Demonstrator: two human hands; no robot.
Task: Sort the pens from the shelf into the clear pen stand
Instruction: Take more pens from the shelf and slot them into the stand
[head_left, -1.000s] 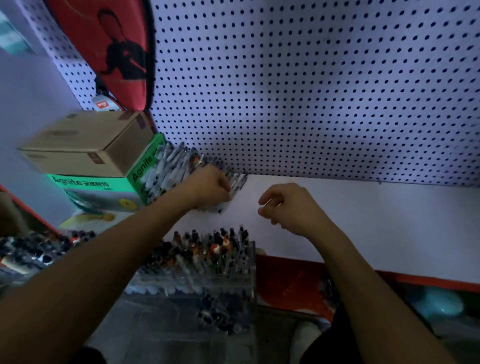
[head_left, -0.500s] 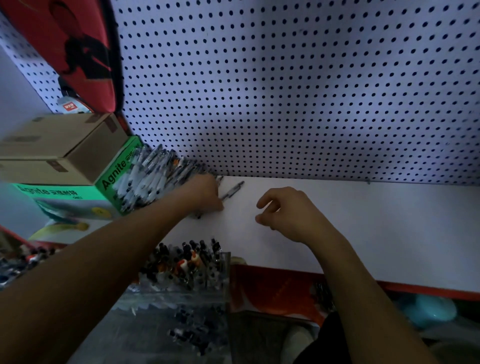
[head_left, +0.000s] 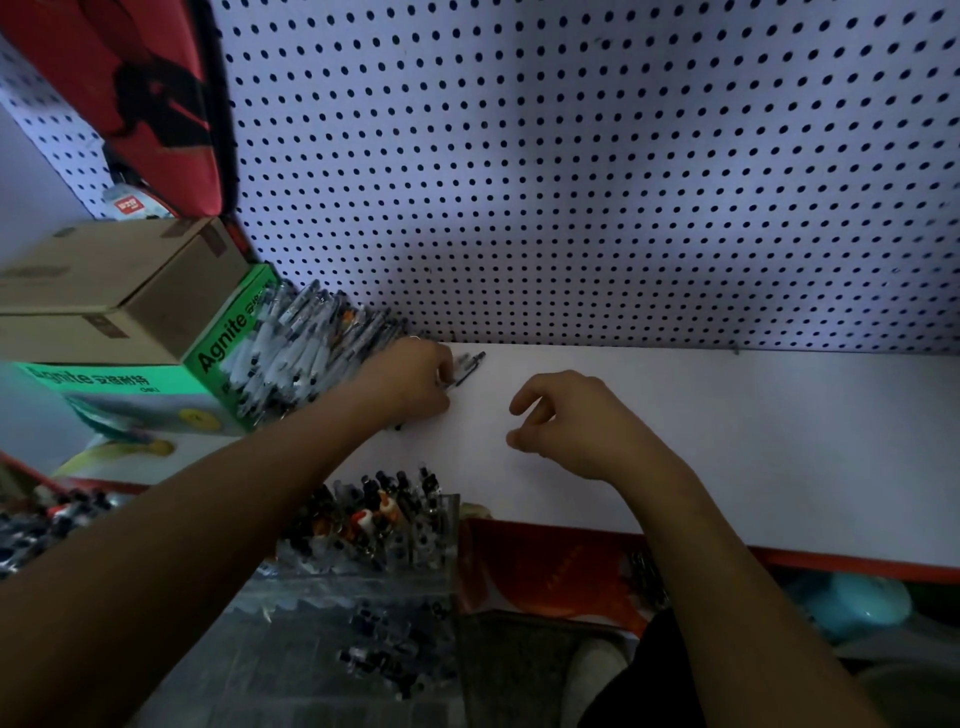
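Left hand (head_left: 413, 382) grips one pen (head_left: 466, 368) on the shelf (head_left: 727, 441); right hand (head_left: 569, 423) hovers loosely curled, empty.

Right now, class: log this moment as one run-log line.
left hand: grips pen on shelf | right hand: holds nothing, fingers loosely curled | stand: part full | pile: remains

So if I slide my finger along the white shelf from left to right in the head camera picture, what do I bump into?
Green box → pile of pens → left hand → single pen at its fingertips → right hand → bare white shelf.
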